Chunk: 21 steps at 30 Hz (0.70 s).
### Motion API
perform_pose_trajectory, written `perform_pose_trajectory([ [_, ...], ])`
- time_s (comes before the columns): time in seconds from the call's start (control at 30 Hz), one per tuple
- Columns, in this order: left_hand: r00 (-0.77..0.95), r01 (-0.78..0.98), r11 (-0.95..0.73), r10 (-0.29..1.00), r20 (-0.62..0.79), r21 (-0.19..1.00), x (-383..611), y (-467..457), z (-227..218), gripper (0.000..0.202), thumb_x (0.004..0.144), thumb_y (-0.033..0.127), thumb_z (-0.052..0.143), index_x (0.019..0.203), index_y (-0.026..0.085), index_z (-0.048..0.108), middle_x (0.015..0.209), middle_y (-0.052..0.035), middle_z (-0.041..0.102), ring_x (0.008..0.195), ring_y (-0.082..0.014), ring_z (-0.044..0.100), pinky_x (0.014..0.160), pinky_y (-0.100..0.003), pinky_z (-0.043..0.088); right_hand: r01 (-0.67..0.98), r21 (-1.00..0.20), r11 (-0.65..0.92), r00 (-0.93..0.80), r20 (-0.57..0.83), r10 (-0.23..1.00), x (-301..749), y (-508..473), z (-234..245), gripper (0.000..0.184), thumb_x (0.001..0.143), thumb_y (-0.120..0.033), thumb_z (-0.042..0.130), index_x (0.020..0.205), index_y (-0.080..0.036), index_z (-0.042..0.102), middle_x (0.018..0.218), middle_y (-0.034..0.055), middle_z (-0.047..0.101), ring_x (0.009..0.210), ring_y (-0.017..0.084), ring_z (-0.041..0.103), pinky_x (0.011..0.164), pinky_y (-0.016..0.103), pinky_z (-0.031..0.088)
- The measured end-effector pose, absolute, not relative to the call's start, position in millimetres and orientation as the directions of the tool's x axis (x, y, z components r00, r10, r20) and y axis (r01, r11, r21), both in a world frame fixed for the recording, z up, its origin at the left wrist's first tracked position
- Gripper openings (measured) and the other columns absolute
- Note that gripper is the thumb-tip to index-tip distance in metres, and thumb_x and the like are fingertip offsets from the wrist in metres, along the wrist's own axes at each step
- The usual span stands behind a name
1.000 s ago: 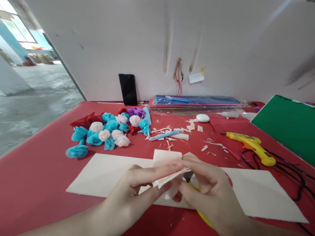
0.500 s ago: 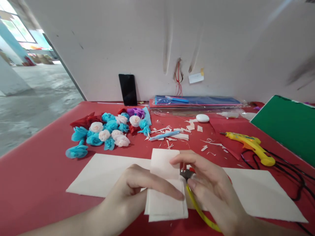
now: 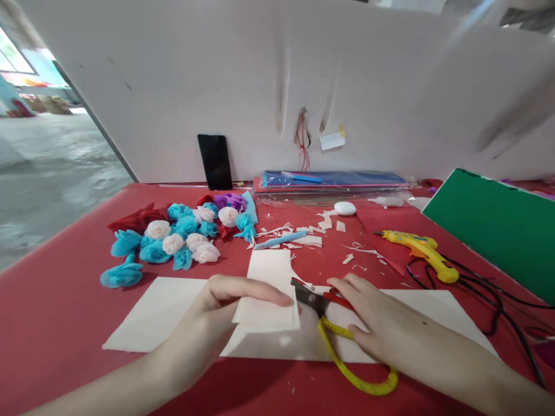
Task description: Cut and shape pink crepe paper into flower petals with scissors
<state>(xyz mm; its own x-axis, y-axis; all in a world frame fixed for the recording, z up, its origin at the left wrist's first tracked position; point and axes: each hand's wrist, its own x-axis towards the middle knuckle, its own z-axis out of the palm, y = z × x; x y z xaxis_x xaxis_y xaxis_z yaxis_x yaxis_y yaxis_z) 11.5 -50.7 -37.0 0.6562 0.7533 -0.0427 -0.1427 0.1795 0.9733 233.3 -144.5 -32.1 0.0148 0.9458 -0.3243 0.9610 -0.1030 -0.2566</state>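
Observation:
My left hand (image 3: 236, 309) pinches a folded strip of white paper (image 3: 269, 267), its layers lying under the index finger and its far end standing up beyond it. In my right hand (image 3: 373, 315) is a pair of scissors (image 3: 321, 306) with dark blades, one red handle part and a yellow loop that hangs below the fingers. The blade tips meet the right edge of the folded paper; whether paper lies between the blades, I cannot tell. Beneath both hands a large white sheet (image 3: 147, 318) is spread on the red table (image 3: 56, 323).
Blue, pink, red and purple paper flowers (image 3: 184, 228) sit in a pile at the left. Behind the paper lie white scraps (image 3: 312, 240) and a light blue strip (image 3: 280, 240). A yellow glue gun (image 3: 418, 248) with black cord rests at right, near a green board (image 3: 489, 231). A phone (image 3: 215, 162) leans on the wall.
My right fingers have left the paper and now grip the scissors, whose blades have swung to its right edge. The folded paper is raised slightly away from me. The view has shifted right.

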Motion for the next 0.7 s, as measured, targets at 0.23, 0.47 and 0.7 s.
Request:
perform_pose_trajectory([
  [0.23,0.603,-0.289,0.329,0.792,-0.096,0.899,19,-50,-22,0.021,0.070,0.005,0.060,0.071,0.019,0.075,0.067,-0.0026,0.074,0.065,-0.0156,0.069,0.064,-0.020,0.054,0.946,-0.307,-0.100,-0.030,-0.394,0.918,237,-156,-35,0.074,0.070,-0.006,0.040,0.141,-0.020,0.027,0.143,0.0119,0.032,0.130,0.031,0.033,0.102,0.049,0.033],
  [0.47,0.543,-0.289,0.361,0.825,-0.159,0.887,20,-42,-25,0.005,0.066,0.016,0.072,0.070,0.017,0.075,0.066,-0.0018,0.073,0.063,-0.0143,0.067,0.063,-0.018,0.055,0.932,-0.363,-0.015,-0.050,-0.169,0.984,230,-153,-59,0.079,0.051,0.005,0.040,0.125,-0.023,0.042,0.108,0.0080,0.049,0.102,0.023,0.049,0.084,0.038,0.044],
  [0.7,0.568,-0.249,0.344,0.809,-0.151,0.905,20,-44,-23,0.014,0.061,0.018,0.073,0.075,0.018,0.076,0.065,-0.0034,0.073,0.059,-0.0143,0.067,0.060,-0.015,0.054,0.969,-0.244,-0.043,0.011,-0.131,0.991,222,-149,-60,0.079,0.051,0.004,0.042,0.126,-0.022,0.046,0.102,0.0097,0.048,0.092,0.025,0.049,0.075,0.039,0.044],
])
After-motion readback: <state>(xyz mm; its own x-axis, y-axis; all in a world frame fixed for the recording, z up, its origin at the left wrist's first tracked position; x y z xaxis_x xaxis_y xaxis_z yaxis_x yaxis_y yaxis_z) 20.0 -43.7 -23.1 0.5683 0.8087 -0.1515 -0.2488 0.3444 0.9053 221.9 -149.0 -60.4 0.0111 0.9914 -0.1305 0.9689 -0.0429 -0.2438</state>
